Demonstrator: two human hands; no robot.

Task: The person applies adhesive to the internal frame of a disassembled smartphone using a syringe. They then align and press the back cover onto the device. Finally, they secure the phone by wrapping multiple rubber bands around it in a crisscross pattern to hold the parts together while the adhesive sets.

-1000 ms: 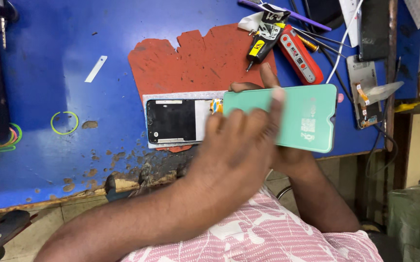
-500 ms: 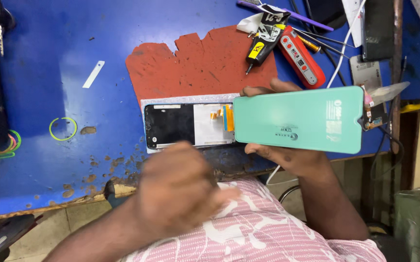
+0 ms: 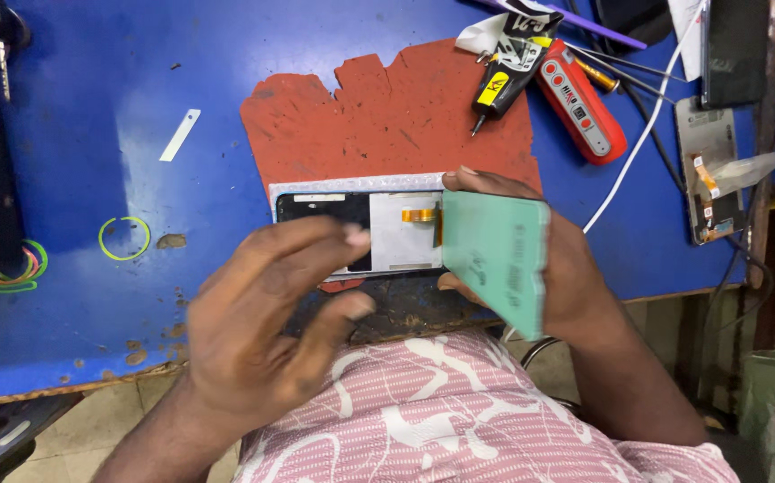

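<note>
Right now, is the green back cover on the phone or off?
Off. The right hand holds the green back cover tilted, beside the exposed phone body.

I am holding a mint-green phone back cover (image 3: 497, 259) in my right hand (image 3: 566, 268), tilting it on edge above the opened phone (image 3: 360, 234) that is lying on the red mat (image 3: 387, 125). My left hand (image 3: 266, 331) is hovering open just over the phone's near end, fingers spread. A red tool (image 3: 581, 100) and a glue tube (image 3: 502, 82) are lying beyond the mat on the blue table (image 3: 74, 80).
</note>
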